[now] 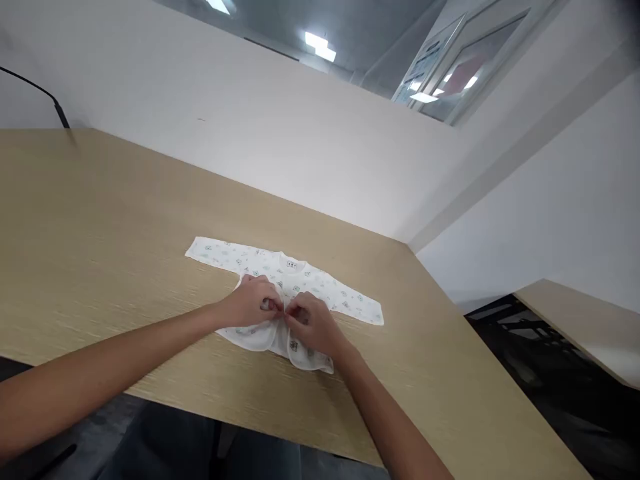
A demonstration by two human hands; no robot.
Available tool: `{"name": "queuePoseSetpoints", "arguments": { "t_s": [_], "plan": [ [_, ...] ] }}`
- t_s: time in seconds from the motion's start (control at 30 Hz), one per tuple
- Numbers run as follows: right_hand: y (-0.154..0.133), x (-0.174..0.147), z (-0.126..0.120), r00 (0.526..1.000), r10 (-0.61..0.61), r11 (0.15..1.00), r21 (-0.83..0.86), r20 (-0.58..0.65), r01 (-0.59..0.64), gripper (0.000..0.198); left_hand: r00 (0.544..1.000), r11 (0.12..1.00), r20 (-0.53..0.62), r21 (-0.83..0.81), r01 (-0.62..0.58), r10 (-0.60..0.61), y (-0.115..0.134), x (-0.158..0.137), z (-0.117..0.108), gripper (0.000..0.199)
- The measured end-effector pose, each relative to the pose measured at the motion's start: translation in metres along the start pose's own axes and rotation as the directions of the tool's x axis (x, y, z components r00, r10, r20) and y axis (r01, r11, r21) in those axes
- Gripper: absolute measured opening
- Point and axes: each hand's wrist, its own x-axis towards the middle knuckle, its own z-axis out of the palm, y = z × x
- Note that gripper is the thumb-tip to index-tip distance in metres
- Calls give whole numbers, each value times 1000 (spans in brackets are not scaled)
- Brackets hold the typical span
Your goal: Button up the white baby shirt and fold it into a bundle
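- The left hand (253, 301) is narrow, thumb and fingertips pinching the front edge of the shirt (293, 283).
- The right hand (314, 321) is narrow too, pinching the facing front edge just beside the left hand's fingertips.
- The shirt lies under both hands, face up on the table (150, 207).
- The collar (293, 266) is just beyond the hands, roughly between them.
- One sleeve (215, 253) reaches out past the left hand, the other past the right; both lie flat.
- Nearer the person than the fingertips, the front panels part towards the hem.
- Well beyond the left hand, a black cord (31, 83) hangs by the wall (250, 113).
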Motion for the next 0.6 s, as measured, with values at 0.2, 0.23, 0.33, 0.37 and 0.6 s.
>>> {"name": "queuePoseSetpoints", "arguments": {
  "t_s": [0.2,0.23,0.33,0.37,0.6],
  "plan": [
    [1,2,5,999,-9,997,71,-32,11,8,998,999,-61,-46,5,-8,-6,1,8,10],
    [1,3,5,1000,-11,997,73,-22,12,10,998,999,-64,-52,6,-9,-7,1,8,9],
    [3,4,2,999,-22,996,88,27,20,17,999,997,-46,-81,-12,8,-8,1,6,7],
    [4,4,1,999,-27,995,100,40,23,18,999,995,-35,-95,-22,19,-8,1,4,7],
    [5,3,-2,998,-43,991,125,46,37,14,1000,983,12,-179,-24,27,-7,2,-4,11]
  ]
}}
